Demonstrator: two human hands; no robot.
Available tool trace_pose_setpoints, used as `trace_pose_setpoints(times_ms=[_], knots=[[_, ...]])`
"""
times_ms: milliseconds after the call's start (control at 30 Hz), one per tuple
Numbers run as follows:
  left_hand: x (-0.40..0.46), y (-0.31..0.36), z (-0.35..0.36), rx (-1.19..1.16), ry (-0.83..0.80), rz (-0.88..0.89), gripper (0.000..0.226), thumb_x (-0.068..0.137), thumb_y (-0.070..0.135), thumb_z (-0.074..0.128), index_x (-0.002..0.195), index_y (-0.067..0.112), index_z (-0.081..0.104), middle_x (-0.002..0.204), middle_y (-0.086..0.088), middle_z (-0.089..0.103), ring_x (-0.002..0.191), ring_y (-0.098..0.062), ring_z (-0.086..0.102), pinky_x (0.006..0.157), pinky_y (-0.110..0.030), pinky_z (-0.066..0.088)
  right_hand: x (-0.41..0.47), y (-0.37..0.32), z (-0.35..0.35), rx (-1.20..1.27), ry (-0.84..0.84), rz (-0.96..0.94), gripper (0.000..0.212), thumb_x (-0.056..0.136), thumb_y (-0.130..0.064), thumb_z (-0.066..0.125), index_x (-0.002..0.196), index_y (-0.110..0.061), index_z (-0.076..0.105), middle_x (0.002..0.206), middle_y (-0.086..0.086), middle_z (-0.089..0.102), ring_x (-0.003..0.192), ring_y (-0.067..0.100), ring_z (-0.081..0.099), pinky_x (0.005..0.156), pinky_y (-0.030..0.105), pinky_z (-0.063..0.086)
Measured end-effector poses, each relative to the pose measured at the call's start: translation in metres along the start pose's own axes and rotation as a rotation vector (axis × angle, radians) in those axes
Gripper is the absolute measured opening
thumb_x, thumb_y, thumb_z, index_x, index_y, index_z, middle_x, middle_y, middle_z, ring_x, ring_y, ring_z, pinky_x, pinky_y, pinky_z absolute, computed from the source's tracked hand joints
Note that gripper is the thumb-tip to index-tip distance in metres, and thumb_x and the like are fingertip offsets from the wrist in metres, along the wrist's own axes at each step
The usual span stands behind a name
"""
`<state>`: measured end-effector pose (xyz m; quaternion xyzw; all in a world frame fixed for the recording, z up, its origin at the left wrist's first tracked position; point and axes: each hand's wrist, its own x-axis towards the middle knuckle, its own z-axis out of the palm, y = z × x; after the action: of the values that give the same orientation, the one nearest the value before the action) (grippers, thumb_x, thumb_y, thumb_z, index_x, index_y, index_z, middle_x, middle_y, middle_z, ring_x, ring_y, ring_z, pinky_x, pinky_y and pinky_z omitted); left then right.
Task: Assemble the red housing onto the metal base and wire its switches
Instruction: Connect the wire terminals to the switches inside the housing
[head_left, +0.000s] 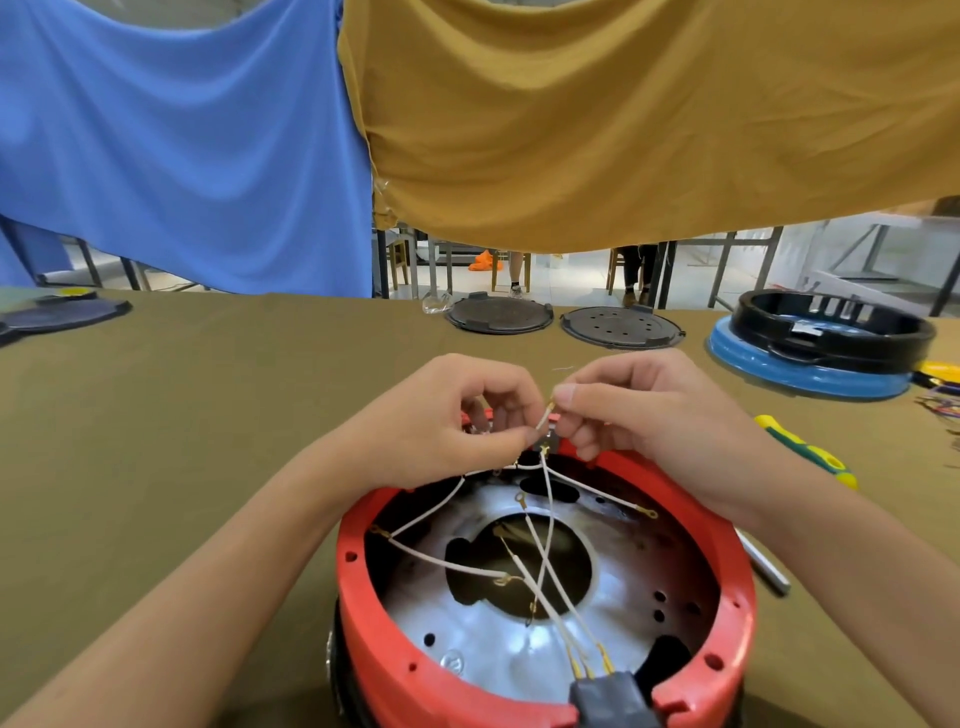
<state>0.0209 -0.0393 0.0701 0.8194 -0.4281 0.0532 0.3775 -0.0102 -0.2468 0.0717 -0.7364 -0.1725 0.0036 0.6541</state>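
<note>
Holding a thin white wire (543, 415) between both hands, you work just above the far rim of the red housing (727, 597). Your left hand (441, 421) has its fingers curled, and its thumb and fingertips pinch the wire low down. Your right hand (639, 410) pinches the same wire a bit higher, near its small metal tip. The two hands sit very close together, almost touching.

The red housing lies right below your hands and reaches back toward your body, between your two arms. It sits open side up on the brown table (208, 415). Inside it you can see the shiny metal base (519, 654) with a big round hole in the middle. More white wires cross over the base, and some run to a grey plug (608, 696) at the near rim, close to you.

Just past your right wrist lies a yellow and green screwdriver (810, 452). Farther out on your right sits a black ring on a blue base (821, 343). Beyond your hands lie two dark round plates (566, 317), side by side. Blue and yellow cloths (467, 130) hang behind the table.
</note>
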Motion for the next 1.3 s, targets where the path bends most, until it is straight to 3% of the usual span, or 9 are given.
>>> trace_pose_setpoints(times_ms=[133, 267, 467, 700, 833, 900, 1000, 1100, 1300], knots=[[0.000, -0.001, 0.000, -0.096, 0.015, -0.018, 0.002, 0.088, 0.015, 0.069, 0.089, 0.014, 0.070, 0.080, -0.008, 0.069, 0.067, -0.006, 0.055, 0.062, -0.034, 0.045, 0.000, 0.002, 0.000, -0.014, 0.033, -0.040, 0.011, 0.090, -0.010, 0.067, 0.088, -0.002, 0.075, 0.077, 0.014, 0.073, 0.066, 0.018, 0.062, 0.063, 0.021, 0.056], [0.001, -0.002, -0.002, -0.191, 0.023, -0.035, 0.001, 0.090, 0.008, 0.069, 0.090, 0.009, 0.069, 0.074, 0.001, 0.070, 0.063, -0.003, 0.058, 0.059, -0.021, 0.045, 0.001, 0.003, -0.001, -0.013, 0.040, -0.052, 0.016, 0.094, -0.011, 0.062, 0.090, -0.002, 0.075, 0.079, 0.013, 0.073, 0.068, 0.016, 0.064, 0.066, 0.022, 0.057], [0.001, -0.005, -0.005, -0.250, 0.057, -0.058, 0.007, 0.090, 0.010, 0.069, 0.094, 0.004, 0.070, 0.082, -0.013, 0.073, 0.075, -0.020, 0.066, 0.073, -0.035, 0.053, 0.001, 0.005, -0.001, -0.043, 0.051, -0.059, 0.013, 0.092, -0.012, 0.065, 0.096, -0.006, 0.076, 0.083, 0.012, 0.074, 0.069, 0.014, 0.064, 0.067, 0.023, 0.055], [0.000, -0.005, -0.002, -0.229, -0.018, -0.074, 0.006, 0.090, 0.011, 0.070, 0.094, 0.010, 0.073, 0.077, 0.002, 0.072, 0.062, 0.000, 0.057, 0.058, -0.019, 0.043, 0.000, 0.004, -0.001, -0.103, 0.031, -0.065, 0.011, 0.090, -0.016, 0.067, 0.086, -0.011, 0.076, 0.082, 0.011, 0.075, 0.070, 0.017, 0.065, 0.067, 0.022, 0.057], [0.000, -0.005, -0.002, -0.186, -0.014, -0.055, 0.008, 0.089, 0.018, 0.072, 0.097, 0.017, 0.075, 0.081, -0.004, 0.072, 0.064, -0.017, 0.056, 0.059, -0.040, 0.041, 0.003, 0.006, -0.002, -0.037, 0.060, -0.010, 0.013, 0.093, -0.014, 0.064, 0.084, -0.008, 0.073, 0.074, 0.007, 0.070, 0.066, 0.015, 0.061, 0.063, 0.021, 0.054], [0.001, -0.005, -0.004, -0.200, 0.028, -0.069, 0.012, 0.092, 0.024, 0.066, 0.097, 0.019, 0.076, 0.084, -0.004, 0.074, 0.070, -0.027, 0.063, 0.063, -0.040, 0.047, 0.004, 0.007, -0.003, -0.002, 0.087, -0.008, 0.014, 0.095, -0.012, 0.061, 0.087, -0.006, 0.070, 0.075, 0.007, 0.071, 0.067, 0.014, 0.063, 0.064, 0.023, 0.055], [0.002, -0.009, -0.010, -0.197, 0.136, -0.117, 0.017, 0.093, 0.023, 0.059, 0.098, 0.022, 0.076, 0.087, 0.003, 0.075, 0.084, -0.010, 0.069, 0.074, -0.015, 0.049, 0.005, 0.008, -0.003, 0.040, 0.098, -0.015, 0.010, 0.095, -0.010, 0.061, 0.092, -0.002, 0.067, 0.081, 0.011, 0.075, 0.069, 0.015, 0.067, 0.065, 0.021, 0.057], [0.001, -0.018, -0.012, -0.125, 0.182, -0.199, 0.016, 0.090, 0.015, 0.067, 0.098, 0.027, 0.074, 0.091, 0.010, 0.072, 0.089, -0.003, 0.065, 0.077, -0.015, 0.048, 0.004, 0.008, -0.004, 0.000, 0.095, -0.026, 0.008, 0.092, -0.011, 0.065, 0.090, -0.005, 0.070, 0.081, 0.012, 0.075, 0.068, 0.014, 0.067, 0.063, 0.019, 0.056], [0.001, -0.024, -0.007, 0.092, 0.015, -0.316, 0.019, 0.088, 0.024, 0.071, 0.103, 0.033, 0.068, 0.098, 0.012, 0.069, 0.091, -0.003, 0.064, 0.079, -0.026, 0.054, 0.004, 0.008, -0.004, 0.000, 0.093, -0.005, 0.007, 0.088, -0.007, 0.070, 0.094, -0.006, 0.073, 0.079, 0.013, 0.076, 0.065, 0.014, 0.066, 0.063, 0.019, 0.056]])
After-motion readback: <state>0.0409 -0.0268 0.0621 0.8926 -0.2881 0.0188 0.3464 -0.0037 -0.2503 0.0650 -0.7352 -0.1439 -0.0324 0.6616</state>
